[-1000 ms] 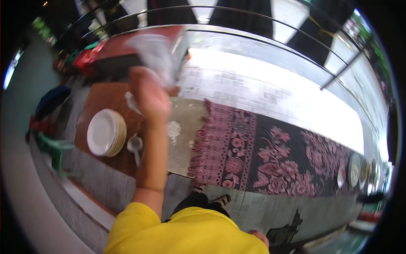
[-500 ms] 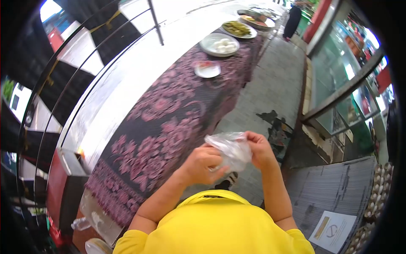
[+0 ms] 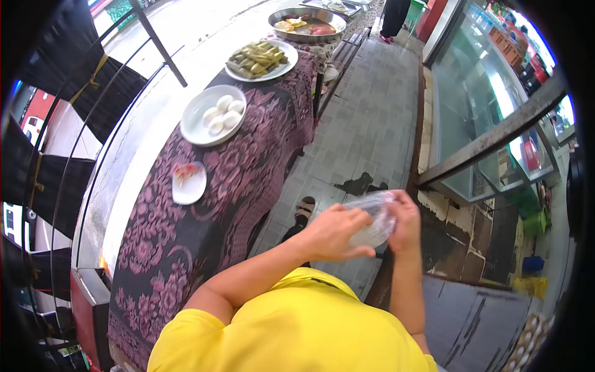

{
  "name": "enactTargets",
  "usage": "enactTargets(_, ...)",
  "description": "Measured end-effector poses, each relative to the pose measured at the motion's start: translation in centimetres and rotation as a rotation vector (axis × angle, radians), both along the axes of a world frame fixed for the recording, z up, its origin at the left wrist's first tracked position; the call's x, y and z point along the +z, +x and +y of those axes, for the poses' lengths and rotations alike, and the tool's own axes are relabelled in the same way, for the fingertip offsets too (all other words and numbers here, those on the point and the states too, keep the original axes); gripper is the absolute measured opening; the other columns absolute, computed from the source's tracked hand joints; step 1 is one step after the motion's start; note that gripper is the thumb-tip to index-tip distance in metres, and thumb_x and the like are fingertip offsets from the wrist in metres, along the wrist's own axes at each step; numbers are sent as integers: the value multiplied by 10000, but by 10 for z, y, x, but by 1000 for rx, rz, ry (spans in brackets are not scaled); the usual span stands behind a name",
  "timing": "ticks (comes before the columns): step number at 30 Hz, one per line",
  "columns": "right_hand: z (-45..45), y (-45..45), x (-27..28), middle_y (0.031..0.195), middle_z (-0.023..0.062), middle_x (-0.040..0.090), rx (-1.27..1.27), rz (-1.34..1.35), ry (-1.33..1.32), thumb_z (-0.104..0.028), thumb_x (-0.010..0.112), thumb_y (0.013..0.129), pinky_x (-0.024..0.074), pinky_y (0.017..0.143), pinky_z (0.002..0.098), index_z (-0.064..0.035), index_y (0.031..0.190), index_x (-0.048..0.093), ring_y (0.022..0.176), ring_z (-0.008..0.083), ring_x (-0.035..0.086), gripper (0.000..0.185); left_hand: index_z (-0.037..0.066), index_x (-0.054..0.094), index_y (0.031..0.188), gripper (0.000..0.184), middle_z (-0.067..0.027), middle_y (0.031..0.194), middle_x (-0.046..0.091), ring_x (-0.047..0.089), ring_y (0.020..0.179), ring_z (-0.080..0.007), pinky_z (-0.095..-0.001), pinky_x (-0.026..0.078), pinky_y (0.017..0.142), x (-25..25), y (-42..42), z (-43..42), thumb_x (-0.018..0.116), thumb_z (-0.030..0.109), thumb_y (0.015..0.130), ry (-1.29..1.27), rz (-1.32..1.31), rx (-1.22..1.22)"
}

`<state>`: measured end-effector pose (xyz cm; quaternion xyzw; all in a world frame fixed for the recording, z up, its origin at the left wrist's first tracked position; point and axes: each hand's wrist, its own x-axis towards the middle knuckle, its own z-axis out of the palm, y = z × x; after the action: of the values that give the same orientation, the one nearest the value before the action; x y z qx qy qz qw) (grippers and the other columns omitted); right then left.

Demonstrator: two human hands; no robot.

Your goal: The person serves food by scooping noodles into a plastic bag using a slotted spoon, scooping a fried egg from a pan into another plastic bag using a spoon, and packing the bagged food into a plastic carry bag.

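Note:
A thin clear plastic bag (image 3: 376,234) is held up in front of my yellow shirt, between my two hands. My right hand (image 3: 404,222) pinches its upper right edge with fingers closed. From the left, my left hand (image 3: 334,234) grips the bag's near side, thumb low and fingers higher; the fingertips are partly hidden by the crumpled film. I see nothing inside the bag. Left of my hands is a cloth-covered table (image 3: 238,180). On it are a small white plate (image 3: 191,191) with red bits, a white bowl (image 3: 201,133) of peeled eggs, and a plate of green wrapped pieces (image 3: 260,61).
Farther along stands a large metal pan (image 3: 307,28) with food. A glass display case (image 3: 483,93) lines the right side, with a grey board (image 3: 465,316) and egg trays (image 3: 527,344) nearer me. A tiled walkway (image 3: 365,118) runs between. A person (image 3: 394,18) stands at the far end.
My view has moved forward along the table, so the plates and bowl look nearer and farther left. My left hand has shifted right against the bag; both hands still hold it.

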<state>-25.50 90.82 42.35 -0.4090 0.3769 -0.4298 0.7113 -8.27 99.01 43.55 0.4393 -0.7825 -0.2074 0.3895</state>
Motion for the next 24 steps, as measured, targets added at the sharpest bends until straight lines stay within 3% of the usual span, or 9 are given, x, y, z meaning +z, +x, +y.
enactTargets(2, -66, -22, -10, 843, 43, 585, -100, -62, 43, -30, 535, 817, 468, 695, 243, -5, 955, 553, 732, 120, 562, 141, 50, 590, 835, 226, -116, 780, 610, 597, 718, -280, -389, 474, 693, -31, -3, -66, 664, 254, 771, 23, -164, -134)
enactTargets(5, -139, -28, 10, 1017, 81, 547, -164, -149, 14, -141, 617, 832, 453, 809, 291, -10, 1170, 458, 875, 160, 554, 396, 27, 608, 801, 239, -137, 716, 634, 594, 655, -338, -400, 475, 618, -29, -15, -175, 649, 262, 795, 346, -3, -219)
enactTargets(6, -160, -23, 24, 1070, 89, 529, -204, -191, 8, -178, 646, 830, 442, 847, 304, -17, 1237, 419, 922, 170, 546, 493, 18, 625, 809, 252, -124, 660, 600, 580, 611, -248, -362, 465, 596, -26, -20, -215, 613, 269, 837, 474, 161, -168)
enactTargets(9, -213, -20, 36, 1193, 93, 457, -332, 495, -581, -231, 716, 786, 383, 930, 331, -46, 1348, 285, 1025, 181, 496, 731, 4, 643, 844, 296, -59, 589, 536, 482, 574, -85, -288, 439, 563, 9, -23, -320, 542, 274, 909, 740, 542, -86)
enactTargets(13, -303, -51, -18, 1100, 37, 538, -411, 354, -219, -82, 694, 786, 412, 858, 261, -27, 1176, 478, 945, 119, 520, 449, 4, 644, 772, 326, -30, 595, 557, 476, 564, -91, -276, 421, 543, 11, -52, -435, 556, 291, 903, 599, 875, -125)
enactTargets(15, -353, -85, -31, 1014, 21, 572, -390, 338, -147, -51, 670, 794, 428, 821, 246, -21, 1097, 521, 894, 109, 539, 339, -6, 636, 734, 346, -51, 600, 585, 497, 551, -106, -284, 420, 530, 1, -51, -496, 575, 297, 891, 461, 628, 9)
enactTargets(18, -440, -131, -45, 917, 36, 619, -440, 209, -110, -25, 631, 814, 455, 776, 244, 4, 1042, 560, 834, 114, 580, 240, 2, 632, 731, 329, -30, 628, 605, 503, 535, -89, -253, 401, 497, -15, -32, -587, 590, 289, 885, 578, 633, 212)
enactTargets(20, -513, -159, -43, 940, 54, 629, -406, 152, -65, -33, 620, 821, 460, 780, 244, 13, 1052, 563, 844, 120, 590, 243, 30, 636, 763, 318, -17, 577, 544, 489, 456, -96, -225, 392, 455, -26, -2, -649, 520, 295, 895, 563, 1021, 277)
enactTargets(24, -651, -150, -28, 977, 71, 635, -100, 137, -12, -50, 615, 823, 465, 785, 247, 16, 1072, 563, 868, 127, 598, 262, 46, 552, 1060, 283, -103, 1040, 539, 532, 900, -134, -278, 443, 764, -35, -18, -736, 563, 236, 850, 478, 1067, 268)
